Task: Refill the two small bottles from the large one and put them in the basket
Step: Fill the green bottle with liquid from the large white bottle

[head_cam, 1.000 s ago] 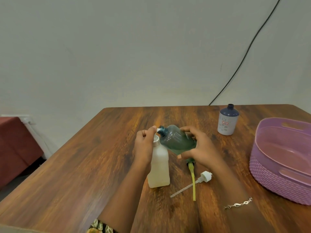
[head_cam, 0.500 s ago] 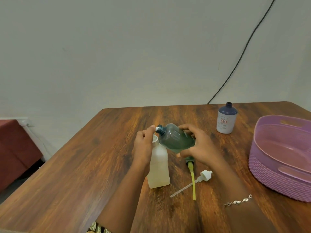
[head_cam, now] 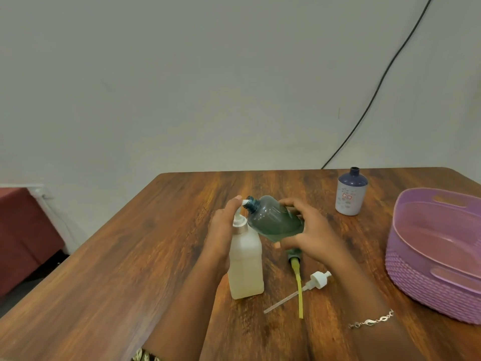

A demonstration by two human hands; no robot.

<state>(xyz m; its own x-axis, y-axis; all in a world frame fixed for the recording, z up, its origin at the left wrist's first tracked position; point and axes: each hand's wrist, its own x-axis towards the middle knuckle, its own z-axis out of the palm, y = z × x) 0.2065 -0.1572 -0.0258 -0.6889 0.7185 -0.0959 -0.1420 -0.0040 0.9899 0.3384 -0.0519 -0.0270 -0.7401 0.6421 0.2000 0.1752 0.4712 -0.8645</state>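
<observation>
Booth: Head view, and both hands are busy at the middle of the worktop (head_cam: pixel 130 269). What has the left one got?

Floor: Left hand (head_cam: pixel 221 227) is curled round the neck of the large white bottle (head_cam: pixel 246 267), with one fingertip on top of its white spout (head_cam: pixel 244 203). That bottle stands upright on the wood, with pale liquid in its lower part.

Booth: And the right?

Floor: Right hand (head_cam: pixel 312 237) grips the small teal bottle (head_cam: pixel 273 220), fingers over the far side, thumb underneath. It's off the worktop and tipped to the left, its open mouth touching the spout tip. How full it is, I can't tell.

Booth: The other small one?

Floor: Blue-topped bottle (head_cam: pixel 350 196) is upright and uncapped at the far right, well apart from the hands. The purple basket (head_cam: pixel 416 277) sits at the right edge, nearer than that bottle.

Booth: Loose parts?

Floor: Two pumps lie just near of the right hand. The white pump (head_cam: pixel 318 278) has a clear tube, and the green pump's yellow tube (head_cam: pixel 299 290) crosses it. A bracelet (head_cam: pixel 372 321) shows on the right wrist.
</observation>
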